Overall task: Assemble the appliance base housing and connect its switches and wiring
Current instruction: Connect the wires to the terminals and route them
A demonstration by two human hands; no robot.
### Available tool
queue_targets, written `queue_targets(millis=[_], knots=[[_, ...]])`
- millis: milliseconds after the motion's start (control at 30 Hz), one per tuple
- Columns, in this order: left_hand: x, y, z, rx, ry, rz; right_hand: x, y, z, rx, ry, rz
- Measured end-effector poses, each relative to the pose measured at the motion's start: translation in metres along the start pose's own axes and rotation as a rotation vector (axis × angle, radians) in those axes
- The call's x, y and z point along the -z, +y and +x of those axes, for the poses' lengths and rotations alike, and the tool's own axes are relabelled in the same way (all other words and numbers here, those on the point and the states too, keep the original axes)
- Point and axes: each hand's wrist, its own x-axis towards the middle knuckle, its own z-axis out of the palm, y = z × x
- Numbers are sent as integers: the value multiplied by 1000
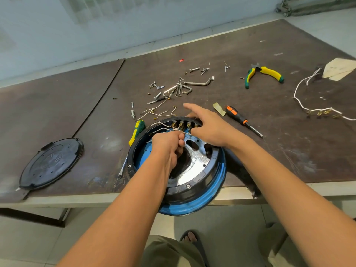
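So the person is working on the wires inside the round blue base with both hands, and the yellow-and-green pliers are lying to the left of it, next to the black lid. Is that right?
Not quite. The head view shows the pliers lying far to the right on the table, away from the black lid, which sits alone on the left. The rest holds: the left hand and right hand are both at the wires inside the round blue base.

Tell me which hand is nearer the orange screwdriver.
Right. The right hand rests on the housing's far rim, just beside the orange screwdriver. The left hand is farther, inside the housing, pinching white wires.
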Motion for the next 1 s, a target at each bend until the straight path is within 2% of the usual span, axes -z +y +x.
queue_targets(millis=[333,533,1000], knots=[[2,0,-4,31,-28,-70,-2,3,4,37,7,-78],[8,3,-1,-5,55,-207,-3,6,6,15,27,-48],[5,4,0,-18,45,-192,-3,10,8,22,7,-41]])
